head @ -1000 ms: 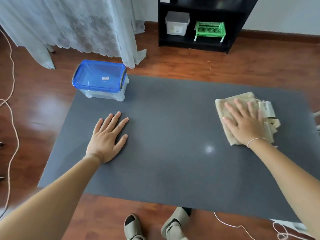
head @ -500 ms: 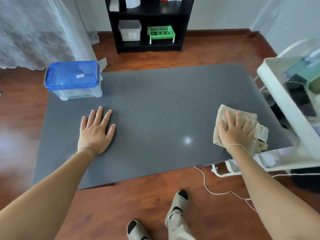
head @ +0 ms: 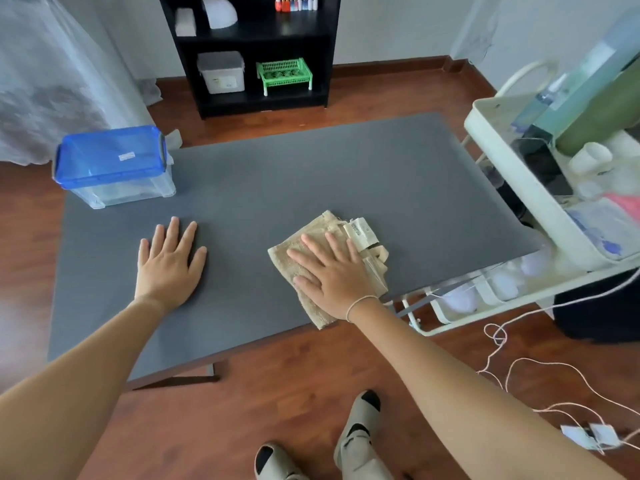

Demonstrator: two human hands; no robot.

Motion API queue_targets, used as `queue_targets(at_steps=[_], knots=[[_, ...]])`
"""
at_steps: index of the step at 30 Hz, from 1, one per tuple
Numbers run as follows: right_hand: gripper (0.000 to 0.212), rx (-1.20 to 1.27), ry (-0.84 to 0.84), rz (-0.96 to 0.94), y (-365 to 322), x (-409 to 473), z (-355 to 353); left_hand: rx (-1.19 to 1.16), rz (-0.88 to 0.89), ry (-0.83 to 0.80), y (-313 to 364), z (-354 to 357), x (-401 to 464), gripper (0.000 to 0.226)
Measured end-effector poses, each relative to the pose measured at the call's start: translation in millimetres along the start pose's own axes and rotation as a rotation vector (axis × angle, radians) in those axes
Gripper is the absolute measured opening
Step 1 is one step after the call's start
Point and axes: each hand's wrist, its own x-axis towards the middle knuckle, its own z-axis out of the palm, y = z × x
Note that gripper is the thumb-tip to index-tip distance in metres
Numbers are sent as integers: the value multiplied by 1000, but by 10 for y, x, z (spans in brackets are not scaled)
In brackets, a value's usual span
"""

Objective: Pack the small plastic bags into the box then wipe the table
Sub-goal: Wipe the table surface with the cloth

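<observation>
right hand [head: 334,277] is down flat on the beige cloth [head: 311,268], fingers straight and spread, palm pressing it onto the dark grey bench [head: 311,174]. nothing curled, nothing pinched, just an open palm on fabric. a thin band shows at that wrist. the cloth sits folded under the hand, its near corner hanging just past the bench's front edge, and a white tag [head: 360,233] pokes out past the fingertips on the far right side; there is print on it but too small to read.

left hand [head: 169,263] is flat too, fingers straight and slightly fanned, palm resting on the bare bench surface and holding nothing. it lies well to the left of the right hand, with open bench between them.

the box [head: 114,166], clear plastic with a blue lid clipped on, stands beyond the left hand and a bit to its left, at the far left corner of the bench, well apart from the fingertips. a small white sticker is on the lid, not legible. whether bags are inside, i cannot tell through the walls.

off to the right of the right hand, a white cart [head: 540,209] stands just beside the bench end. beyond both hands, a black shelf [head: 256,57] holds a green basket [head: 284,72].
</observation>
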Motion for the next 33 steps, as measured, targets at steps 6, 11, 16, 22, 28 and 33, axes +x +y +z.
queue_targets(at_steps=[6, 11, 16, 22, 28, 33], knots=[[50, -119, 17, 346, 1396, -308, -261, -37, -13, 45, 134, -32, -24, 49], [50, -58, 9, 464, 2185, -208, -409, -66, -21, 39, 433, 21, -14, 49], [49, -58, 22, 421, 2454, 309, -560, -13, -41, 30, 535, 81, -5, 50], [50, -61, 18, 386, 2763, 1118, -728, -10, -110, 39, 594, 84, -46, 52], [51, -31, -3, 421, 2815, 1697, -822, -31, -151, 52, 639, 38, -57, 56], [54, -8, -33, 451, 2554, 1721, -854, -31, -154, 49, 617, 63, -63, 53]])
